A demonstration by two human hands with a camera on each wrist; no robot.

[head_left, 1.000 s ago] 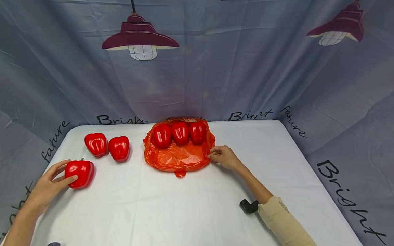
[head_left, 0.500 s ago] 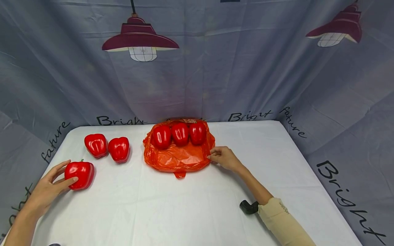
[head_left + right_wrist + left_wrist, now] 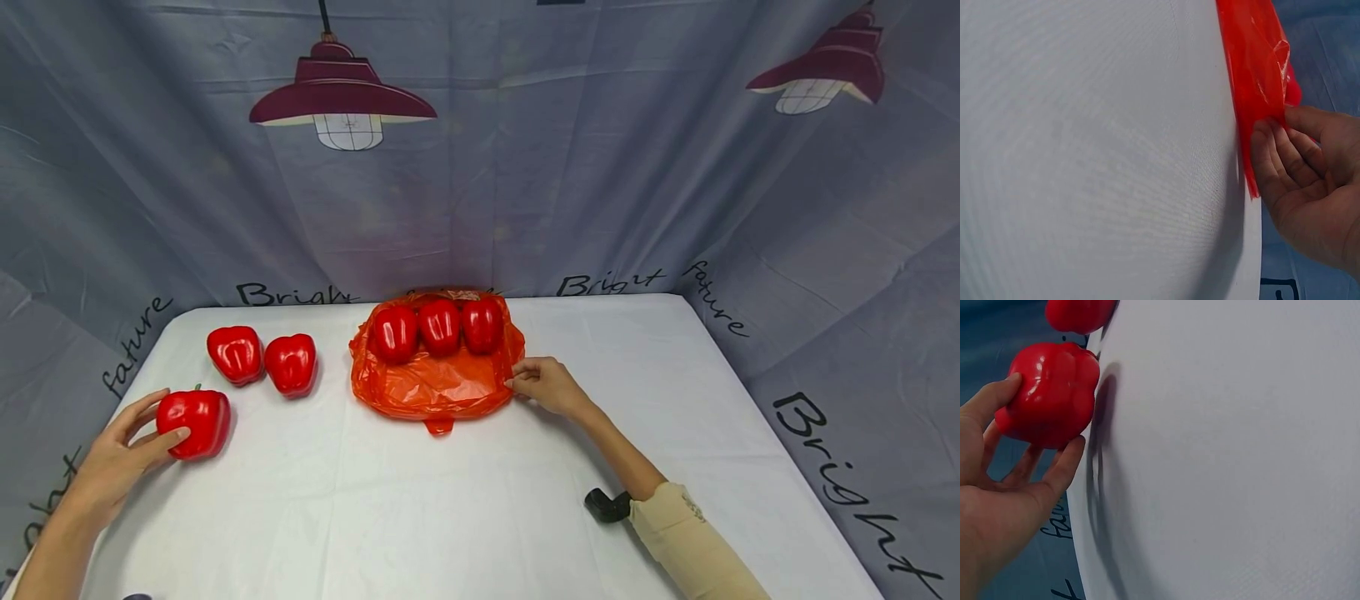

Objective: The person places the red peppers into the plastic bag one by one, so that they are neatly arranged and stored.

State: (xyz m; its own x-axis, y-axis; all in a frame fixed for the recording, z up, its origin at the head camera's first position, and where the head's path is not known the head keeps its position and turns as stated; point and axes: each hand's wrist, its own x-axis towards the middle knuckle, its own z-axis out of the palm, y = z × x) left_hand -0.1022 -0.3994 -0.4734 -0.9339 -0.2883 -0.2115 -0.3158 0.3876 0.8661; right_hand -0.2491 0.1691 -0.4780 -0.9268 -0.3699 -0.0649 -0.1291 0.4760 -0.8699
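Note:
At the left of the head view, my left hand (image 3: 118, 462) grips a glossy red bell pepper (image 3: 197, 423) between thumb and fingers. The left wrist view shows the same bell pepper (image 3: 1050, 397) close beside the white tabletop, its shadow falling alongside. Beyond it lie two more red bell peppers, one (image 3: 236, 355) touching or nearly touching the other (image 3: 291, 365). My right hand (image 3: 551, 386) pinches the right edge of an orange-red plastic bag (image 3: 442, 385), spread wide at the back centre. Inside the bag, three red peppers (image 3: 439, 327) sit in a row along its far side.
A white cloth covers the table (image 3: 450, 517). A black curved object (image 3: 606, 505) shows beside the right forearm's sleeve (image 3: 690, 542). A dark rounded object (image 3: 137, 597) peeks in at the bottom left. Behind the table hangs a grey-blue curtain (image 3: 465, 183) printed with lamps and lettering.

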